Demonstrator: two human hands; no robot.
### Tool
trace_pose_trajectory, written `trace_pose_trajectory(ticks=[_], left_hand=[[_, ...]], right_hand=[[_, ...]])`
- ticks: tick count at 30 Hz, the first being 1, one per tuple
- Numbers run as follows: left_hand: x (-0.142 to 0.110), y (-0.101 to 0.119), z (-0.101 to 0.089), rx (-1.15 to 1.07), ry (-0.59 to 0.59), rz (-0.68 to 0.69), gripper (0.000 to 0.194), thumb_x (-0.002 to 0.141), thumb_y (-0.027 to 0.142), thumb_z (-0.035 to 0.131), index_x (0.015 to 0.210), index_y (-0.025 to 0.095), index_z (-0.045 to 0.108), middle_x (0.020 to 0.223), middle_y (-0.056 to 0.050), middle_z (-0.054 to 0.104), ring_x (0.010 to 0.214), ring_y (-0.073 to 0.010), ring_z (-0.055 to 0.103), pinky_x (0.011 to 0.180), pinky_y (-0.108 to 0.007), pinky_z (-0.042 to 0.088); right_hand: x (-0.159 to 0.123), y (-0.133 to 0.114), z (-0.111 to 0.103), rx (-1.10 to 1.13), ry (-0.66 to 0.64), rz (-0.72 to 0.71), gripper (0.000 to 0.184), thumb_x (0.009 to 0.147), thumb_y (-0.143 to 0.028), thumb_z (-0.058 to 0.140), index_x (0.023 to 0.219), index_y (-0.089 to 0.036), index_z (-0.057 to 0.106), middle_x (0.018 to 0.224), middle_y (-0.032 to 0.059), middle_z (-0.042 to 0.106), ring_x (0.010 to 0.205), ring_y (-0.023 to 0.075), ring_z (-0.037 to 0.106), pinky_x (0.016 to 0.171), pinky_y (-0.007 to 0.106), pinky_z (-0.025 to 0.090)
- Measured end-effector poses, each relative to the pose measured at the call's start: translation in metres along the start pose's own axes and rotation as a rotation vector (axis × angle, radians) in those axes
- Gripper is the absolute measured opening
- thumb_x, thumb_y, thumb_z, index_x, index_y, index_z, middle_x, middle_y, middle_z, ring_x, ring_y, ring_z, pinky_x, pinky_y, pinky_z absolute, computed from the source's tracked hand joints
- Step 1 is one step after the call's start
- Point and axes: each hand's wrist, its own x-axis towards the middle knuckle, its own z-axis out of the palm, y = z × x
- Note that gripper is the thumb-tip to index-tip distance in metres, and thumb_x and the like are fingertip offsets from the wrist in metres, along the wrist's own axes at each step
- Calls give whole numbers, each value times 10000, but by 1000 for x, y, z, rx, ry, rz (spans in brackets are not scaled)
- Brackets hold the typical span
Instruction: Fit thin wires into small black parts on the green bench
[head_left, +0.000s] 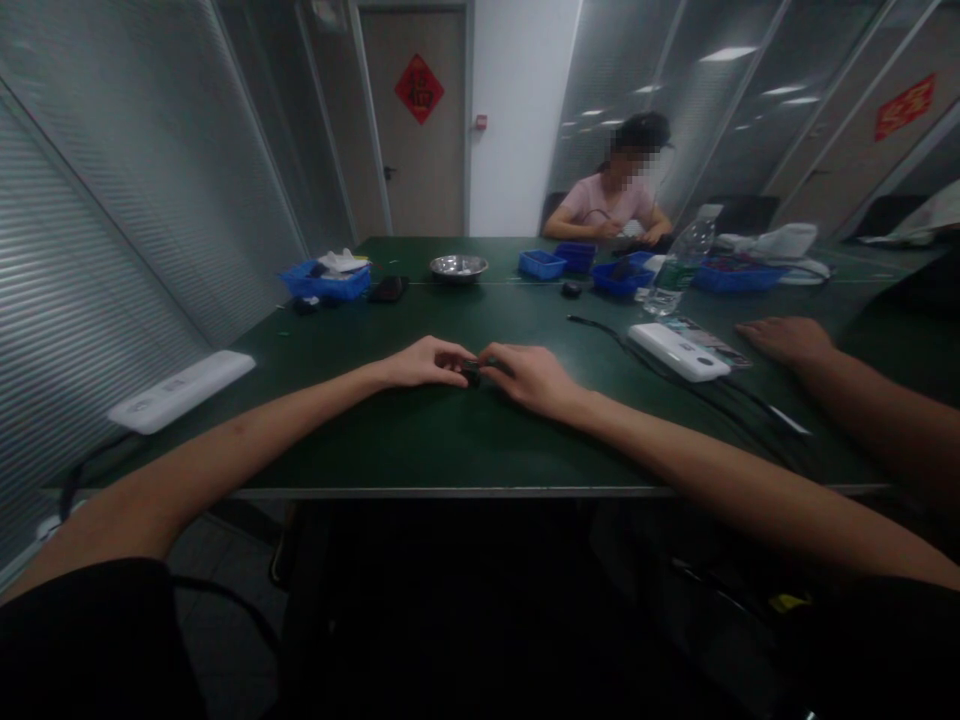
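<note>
Both hands meet over the middle of the green table, at a small black object whose kind I cannot make out. My left hand grips it from the left between thumb and fingers. From the right, my right hand reaches to the same object with its fingers pinched together at its upper edge. The fingers partly cover the object, which is close to the tabletop. Beyond the hands stands a shiny metal bowl with something small in it.
A blue basket and a dark phone-like object lie back left. Blue trays, a water bottle and a white power bank-like device with cables stand right. Another white device lies left. A co-worker's arm rests right; another person sits opposite.
</note>
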Motion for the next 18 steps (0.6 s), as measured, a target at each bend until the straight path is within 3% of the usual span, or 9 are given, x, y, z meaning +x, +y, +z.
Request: trace_pose_trajectory(ticks=[8, 18], left_hand=[[2, 2, -2, 109, -14, 93, 399, 887, 448, 749, 1206, 209, 768, 1168, -104, 651, 907, -181, 587, 777, -302, 467], [0, -2, -16, 156, -24, 44, 378, 890, 479, 736, 1173, 233, 784, 1170, -92, 663, 948, -197, 620, 797, -309, 480]], right_hand=[[2, 5, 5, -39, -45, 12, 224, 1043, -350, 539, 1222, -246, 623, 1108, 67, 747, 891, 218, 673, 720, 286, 403], [1, 9, 1, -61, -59, 53, 240, 1034, -377, 541, 1208, -247, 644, 1051, 60, 751, 818, 204, 653, 682, 281, 385]])
